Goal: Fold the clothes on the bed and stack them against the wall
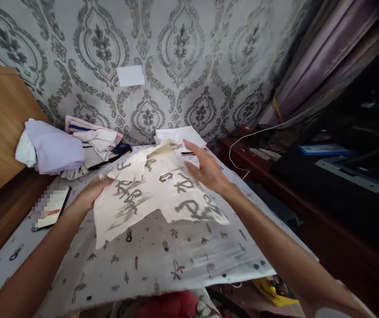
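A cream garment (158,194) with dark brushed lettering and a small brown emblem is spread over the patterned cloth of the table. A notch in its near edge gives it two leg-like parts, though its exact kind is unclear. Its far edge is folded up and crumpled. My left hand (93,191) is closed on the garment's left edge, lifting that side a little. Over the right side, my right hand (209,171) has its thumb and fingers apart, close to the far corner. Whether it touches the fabric is hard to tell.
Folded clothes (55,148) are piled at the back left beside a wooden board (4,128). A phone or tablet (55,207) lies on the patterned table cloth (136,274). White papers (189,132) rest by the wall. A white cable (252,131) runs along the right.
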`<state>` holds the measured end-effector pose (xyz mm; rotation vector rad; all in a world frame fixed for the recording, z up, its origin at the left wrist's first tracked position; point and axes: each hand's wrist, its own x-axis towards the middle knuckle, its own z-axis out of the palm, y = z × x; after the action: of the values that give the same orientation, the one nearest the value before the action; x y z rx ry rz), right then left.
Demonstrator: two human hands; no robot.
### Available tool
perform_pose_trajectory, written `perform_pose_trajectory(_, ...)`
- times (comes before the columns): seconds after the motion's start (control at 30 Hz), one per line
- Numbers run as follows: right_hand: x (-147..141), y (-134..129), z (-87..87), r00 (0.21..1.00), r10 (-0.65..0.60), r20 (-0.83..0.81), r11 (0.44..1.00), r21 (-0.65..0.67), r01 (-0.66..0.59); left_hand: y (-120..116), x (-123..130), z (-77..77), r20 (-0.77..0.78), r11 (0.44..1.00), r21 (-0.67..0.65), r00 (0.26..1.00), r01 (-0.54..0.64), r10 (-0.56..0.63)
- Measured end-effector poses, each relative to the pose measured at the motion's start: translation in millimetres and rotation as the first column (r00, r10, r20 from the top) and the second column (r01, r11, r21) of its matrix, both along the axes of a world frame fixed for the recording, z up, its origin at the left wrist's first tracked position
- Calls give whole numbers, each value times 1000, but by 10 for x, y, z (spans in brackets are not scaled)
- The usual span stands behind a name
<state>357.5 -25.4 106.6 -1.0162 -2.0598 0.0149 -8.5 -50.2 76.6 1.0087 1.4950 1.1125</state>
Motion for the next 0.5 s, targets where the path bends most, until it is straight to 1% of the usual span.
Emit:
perform_pose_trajectory(0.07, -24, 30, -423, 998, -25, 64, 986, -164, 35, 20, -186, -290, -13, 992, -115, 998, -55, 53)
perform_pose_trajectory(0.1, -34, 9, -624, 995, -53, 88, 967, -243, 73, 11, -267, -398, -12, 987, -142, 997, -74, 73)
perform_pose_trajectory(0.17, -65, -75, -967, 984, -132, 120, 915, -367, 167, -18, -389, -530, -19, 986, -137, 996, -90, 88)
perform_pose_trajectory(0.23, -130, -169, -1206, 968, -203, 149, 884, -397, 247, -47, -450, -564, -28, 988, -141, 998, -66, 63)
perform_pose_trajectory(0.3, -230, -243, -1333, 953, -256, 165, 885, -357, 299, -78, -463, -543, -36, 986, -165, 999, -19, 13)
perform_pose_trajectory(0.37, -343, -290, -1362, 944, -284, 166, 892, -315, 324, -121, -450, -514, -34, 979, -197, 997, 60, -68)
perform_pose_trajectory(0.43, -434, -322, -1315, 944, -290, 155, 890, -319, 326, -180, -428, -500, -13, 958, -234, 985, 166, -174)
perform_pose_trajectory(0.5, -472, -354, -1216, 949, -291, 122, 871, -376, 316, -250, -404, -495, 17, 930, -259, 964, 262, -266)
